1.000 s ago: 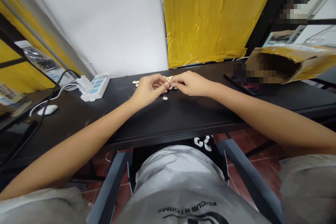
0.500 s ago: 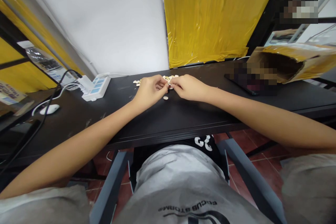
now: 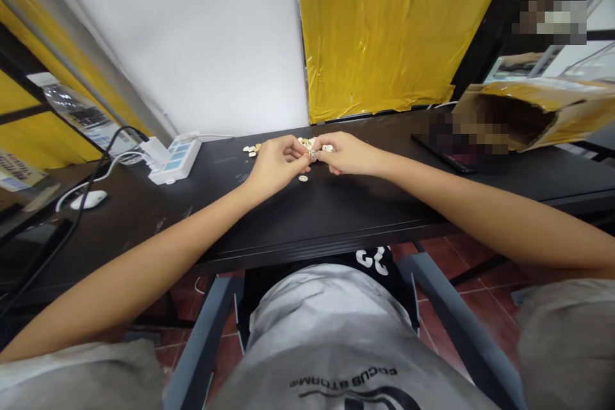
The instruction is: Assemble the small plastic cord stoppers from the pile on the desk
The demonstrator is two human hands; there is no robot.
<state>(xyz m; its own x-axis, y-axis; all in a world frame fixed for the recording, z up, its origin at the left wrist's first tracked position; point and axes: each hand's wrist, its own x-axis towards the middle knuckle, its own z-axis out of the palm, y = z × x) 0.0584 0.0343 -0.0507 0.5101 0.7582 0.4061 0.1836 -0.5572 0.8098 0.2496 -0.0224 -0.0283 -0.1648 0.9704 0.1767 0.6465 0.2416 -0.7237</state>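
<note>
My left hand [image 3: 277, 162] is closed in a pinch, thumb against fingers, on a small pale button-like piece [image 3: 313, 155] with dark marks. My right hand [image 3: 348, 154] meets it from the other side, its thumb and index fingertip closed on the same piece. Another white piece [image 3: 327, 148] shows in the gap between the right thumb and index finger; whether it is held or lies behind is unclear. Behind the fingertips lies a partly hidden pile of cream buttons [image 3: 306, 141]. One loose button [image 3: 303, 178] lies in front, and several more [image 3: 250, 150] lie left of my left hand.
On the black table [image 3: 288, 211] a white power strip [image 3: 177, 159] with a plug and cables stands left, near a white mouse [image 3: 89, 199] and a plastic bottle [image 3: 79, 112]. To the right are a dark flat device [image 3: 442, 152] and an open cardboard box [image 3: 552, 118].
My right hand has turned slightly and its fingers have lifted, showing a white piece between thumb and index finger. The marked piece between the fingertips is more visible. My left hand has barely moved.
</note>
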